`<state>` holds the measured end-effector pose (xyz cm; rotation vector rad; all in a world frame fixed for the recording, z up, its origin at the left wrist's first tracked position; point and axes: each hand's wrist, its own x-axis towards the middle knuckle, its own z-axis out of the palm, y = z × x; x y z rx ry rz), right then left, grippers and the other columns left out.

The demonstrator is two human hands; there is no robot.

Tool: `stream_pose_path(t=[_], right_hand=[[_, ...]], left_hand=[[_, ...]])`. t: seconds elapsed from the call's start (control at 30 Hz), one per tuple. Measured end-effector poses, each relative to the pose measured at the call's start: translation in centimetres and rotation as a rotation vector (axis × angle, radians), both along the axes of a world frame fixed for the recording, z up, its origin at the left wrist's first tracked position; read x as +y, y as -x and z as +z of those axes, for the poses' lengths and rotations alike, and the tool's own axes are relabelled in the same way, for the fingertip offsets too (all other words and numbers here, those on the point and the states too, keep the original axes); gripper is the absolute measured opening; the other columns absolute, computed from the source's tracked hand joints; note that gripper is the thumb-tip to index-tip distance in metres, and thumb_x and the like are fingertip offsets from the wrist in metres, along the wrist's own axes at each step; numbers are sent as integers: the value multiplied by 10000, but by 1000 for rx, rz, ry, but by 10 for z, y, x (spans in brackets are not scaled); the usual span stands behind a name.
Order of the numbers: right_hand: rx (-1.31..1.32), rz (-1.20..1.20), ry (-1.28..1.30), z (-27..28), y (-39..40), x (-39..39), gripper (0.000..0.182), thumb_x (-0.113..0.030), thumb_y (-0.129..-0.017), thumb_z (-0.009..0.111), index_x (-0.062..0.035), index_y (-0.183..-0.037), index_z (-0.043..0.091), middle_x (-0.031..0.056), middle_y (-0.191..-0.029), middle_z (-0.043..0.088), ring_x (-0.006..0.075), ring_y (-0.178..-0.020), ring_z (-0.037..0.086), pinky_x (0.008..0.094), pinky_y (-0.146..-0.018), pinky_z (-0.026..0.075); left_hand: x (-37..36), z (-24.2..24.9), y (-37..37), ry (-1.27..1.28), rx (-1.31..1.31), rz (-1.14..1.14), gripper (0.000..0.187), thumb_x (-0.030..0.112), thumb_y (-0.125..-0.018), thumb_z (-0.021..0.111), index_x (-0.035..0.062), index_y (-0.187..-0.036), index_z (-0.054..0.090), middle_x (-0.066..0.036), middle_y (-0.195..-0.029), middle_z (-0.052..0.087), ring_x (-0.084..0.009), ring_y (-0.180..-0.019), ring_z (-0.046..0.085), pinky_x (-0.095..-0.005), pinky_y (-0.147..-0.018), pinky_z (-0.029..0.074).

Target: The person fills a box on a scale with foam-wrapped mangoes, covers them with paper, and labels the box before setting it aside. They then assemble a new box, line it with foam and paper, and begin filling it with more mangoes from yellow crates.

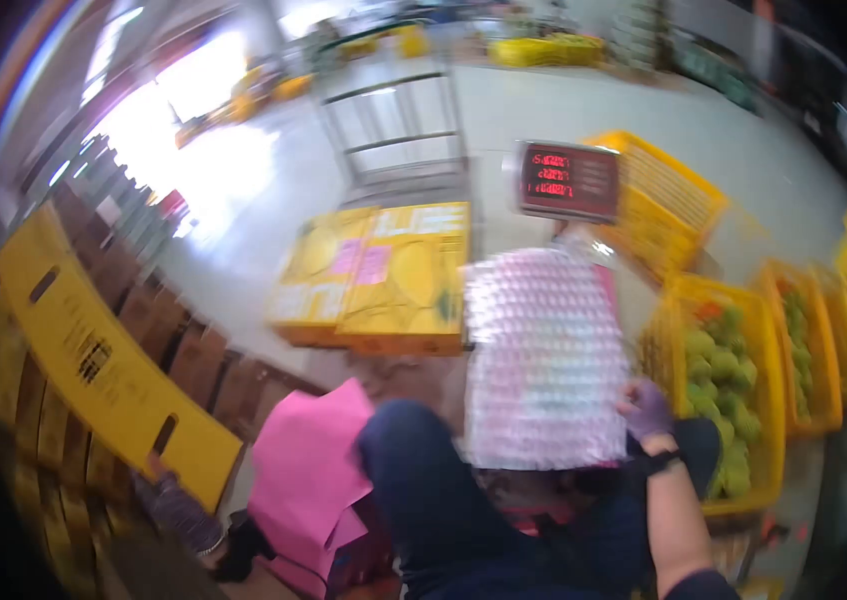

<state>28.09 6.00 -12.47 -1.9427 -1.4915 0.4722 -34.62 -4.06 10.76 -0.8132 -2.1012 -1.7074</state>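
Observation:
At the lower left, my left hand [179, 512], in a purple-grey glove, grips a long yellow cardboard box piece [103, 350] near one of its handle slots. The piece leans at a slant and has dark print on it. My right hand [648, 411], also gloved, has curled fingers at the right edge of a sheet of bubble wrap [548, 365]. That sheet lies in front of my lap over something pale that I cannot make out. Behind it a scale display [569, 181] shows red digits, too blurred to read.
Two yellow printed boxes [408, 265] sit ahead, before a metal trolley [398, 130]. Pink paper [308, 470] lies beside my left knee. At right stand yellow crates [778, 400], with green fruit [723, 400] in the nearest. Brown boxes [148, 310] line the left side.

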Motion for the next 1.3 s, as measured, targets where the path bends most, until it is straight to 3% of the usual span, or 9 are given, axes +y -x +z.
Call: stream_pose_path(t=[0.07, 0.2, 0.5, 0.63, 0.67, 1.0, 1.2, 1.27, 1.3], right_hand=[[-52, -20, 85, 26, 14, -7, 227, -252, -693, 742, -105, -845, 660, 124, -858, 672, 320, -851, 650, 410, -747, 507], [102, -41, 154, 24, 13, -6, 241, -213, -707, 749, -103, -884, 627, 123, -887, 676, 313, -883, 647, 409, -786, 509], [59, -108, 284, 35, 15, -1, 247, -191, -723, 705, -110, -929, 593, 154, -909, 665, 351, -895, 641, 410, -800, 501], [167, -177, 373, 40, 19, -5, 408, -227, -697, 732, -124, -1056, 568, 186, -924, 666, 365, -916, 640, 414, -814, 490], [316, -198, 387, 50, 18, -8, 392, -221, -710, 721, -121, -1056, 567, 184, -929, 666, 366, -914, 639, 411, -812, 491], [270, -297, 275, 48, 28, -30, 233, -158, -780, 602, -106, -1005, 562, 182, -929, 662, 355, -945, 634, 408, -814, 488], [300, -203, 361, 56, 20, -28, 296, -199, -811, 604, -118, -1095, 586, 212, -982, 654, 358, -987, 620, 394, -861, 482], [430, -245, 298, 53, 18, -24, 496, -421, -836, 641, -62, -1170, 570, 222, -1077, 646, 363, -1034, 615, 387, -889, 472], [437, -246, 314, 58, 17, -24, 496, -421, -836, 641, -62, -1170, 570, 222, -1077, 646, 363, -1034, 615, 387, -889, 472]], left_hand=[[21, 12, -26, 101, -92, -222, 509, 342, -979, 540, -9, -1339, 461, -115, -1155, 600, -200, -1009, 590, -345, -801, 525], [44, 10, -79, 104, -131, -591, 517, 355, -976, 539, -4, -1340, 461, -119, -1166, 597, -208, -1016, 591, -353, -814, 523], [97, -93, -163, 426, -729, -1307, 534, 384, -970, 535, 6, -1341, 461, -126, -1188, 589, -228, -1030, 592, -372, -842, 519], [133, -145, -179, 554, -967, -1411, 542, 396, -967, 534, 10, -1341, 461, -130, -1199, 585, -236, -1037, 593, -380, -854, 517], [141, -158, -185, 578, -1021, -1428, 544, 400, -966, 534, 11, -1341, 461, -131, -1201, 584, -238, -1038, 593, -382, -857, 516], [182, -221, -194, 699, -1231, -1503, 564, 431, -959, 530, 23, -1342, 461, -139, -1226, 576, -260, -1054, 594, -403, -888, 511], [205, -202, -205, 749, -1250, -1566, 576, 451, -955, 528, 29, -1343, 461, -145, -1242, 570, -272, -1064, 595, -415, -907, 508], [205, -162, -227, 754, -1336, -1623, 605, 473, -945, 525, 39, -1358, 439, -139, -1246, 572, -285, -1079, 595, -429, -924, 503], [206, -146, -236, 739, -1424, -1686, 634, 495, -936, 522, 50, -1374, 417, -133, -1250, 573, -298, -1094, 596, -442, -942, 497]])
